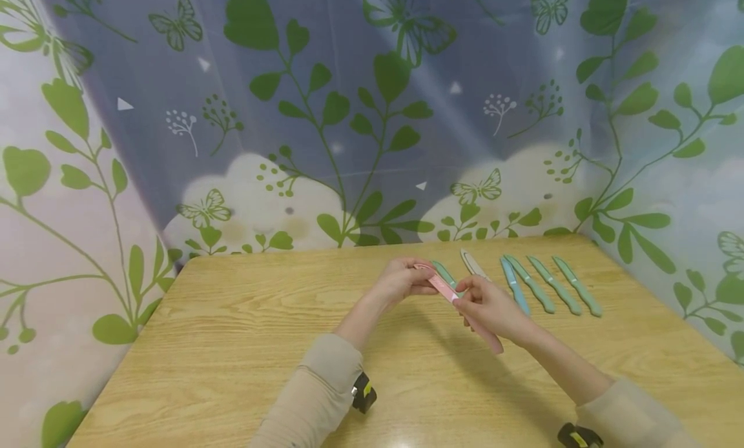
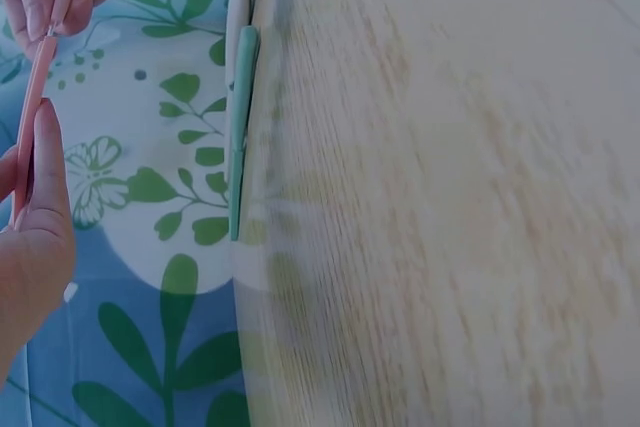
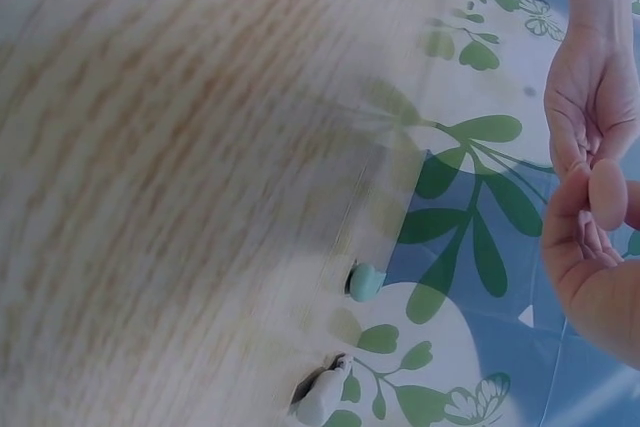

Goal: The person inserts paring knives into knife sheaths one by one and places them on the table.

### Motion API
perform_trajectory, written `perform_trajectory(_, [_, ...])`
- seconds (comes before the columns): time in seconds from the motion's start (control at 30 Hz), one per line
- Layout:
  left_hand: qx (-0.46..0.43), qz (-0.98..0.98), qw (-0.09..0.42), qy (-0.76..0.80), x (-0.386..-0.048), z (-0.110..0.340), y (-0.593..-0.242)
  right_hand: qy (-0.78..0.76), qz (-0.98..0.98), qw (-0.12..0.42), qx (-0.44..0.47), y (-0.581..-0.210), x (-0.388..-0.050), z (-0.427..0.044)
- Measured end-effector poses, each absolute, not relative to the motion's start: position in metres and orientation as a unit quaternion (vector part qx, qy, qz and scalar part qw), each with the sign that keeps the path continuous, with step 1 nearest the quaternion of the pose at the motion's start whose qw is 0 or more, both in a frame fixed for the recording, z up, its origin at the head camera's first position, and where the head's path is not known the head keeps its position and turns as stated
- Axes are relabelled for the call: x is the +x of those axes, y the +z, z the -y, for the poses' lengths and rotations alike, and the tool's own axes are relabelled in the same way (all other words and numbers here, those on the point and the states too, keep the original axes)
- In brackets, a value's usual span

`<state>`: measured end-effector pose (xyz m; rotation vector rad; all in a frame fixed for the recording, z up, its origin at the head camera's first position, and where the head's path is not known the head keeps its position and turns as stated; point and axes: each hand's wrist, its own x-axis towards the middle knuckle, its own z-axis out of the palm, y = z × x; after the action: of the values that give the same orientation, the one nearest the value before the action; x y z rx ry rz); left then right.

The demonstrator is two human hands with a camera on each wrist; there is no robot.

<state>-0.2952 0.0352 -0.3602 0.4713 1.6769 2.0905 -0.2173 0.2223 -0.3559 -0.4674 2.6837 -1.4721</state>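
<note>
A pink knife is held above the table between both hands, slanting down to the right in the head view. My left hand point(image 1: 402, 280) pinches its pink blade cover point(image 1: 443, 285) near the far end. The right hand point(image 1: 493, 306) grips the pink handle point(image 1: 488, 337), whose butt sticks out below the palm. In the left wrist view, a small strip of metal shows where the cover meets the handle. Right behind the hands lie a green knife point(image 1: 443, 271) and a white knife point(image 1: 472, 262), both partly hidden by the hands and the pink knife.
To the right of the hands, a blue knife point(image 1: 514, 285) and three green knives, one of them the rightmost green knife point(image 1: 578, 286), lie side by side on the wooden table point(image 1: 244, 319). A leaf-printed curtain point(image 1: 325, 144) hangs behind the table's back edge.
</note>
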Motion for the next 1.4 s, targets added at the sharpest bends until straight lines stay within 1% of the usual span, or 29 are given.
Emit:
perform_trajectory(0.47, [0.184,-0.610,0.209,0.742,-0.295,-0.039,-0.365,-0.468,-0.873,0.014,-0.140,-0.357,-0.220,-0.220])
perform_trajectory(0.73, [0.175,-0.622,0.208,0.734,-0.295,-0.033,-0.361,-0.469,-0.869,0.019,-0.154,-0.358,-0.223,-0.218])
perform_trajectory(0.9, [0.172,-0.625,0.198,0.735,-0.297,-0.031,-0.363,-0.461,-0.871,0.026,-0.168,-0.358,-0.220,-0.217])
perform_trajectory(1.03, [0.157,-0.622,0.187,0.744,-0.300,-0.028,-0.367,-0.418,-0.891,0.019,-0.173,-0.360,-0.219,-0.216])
perform_trajectory(1.27, [0.117,-0.626,0.164,0.753,-0.303,-0.020,-0.369,-0.342,-0.921,0.027,-0.184,-0.361,-0.219,-0.215])
perform_trajectory(1.4, [0.101,-0.627,0.158,0.756,-0.304,-0.018,-0.369,-0.297,-0.934,0.009,-0.198,-0.361,-0.220,-0.214])
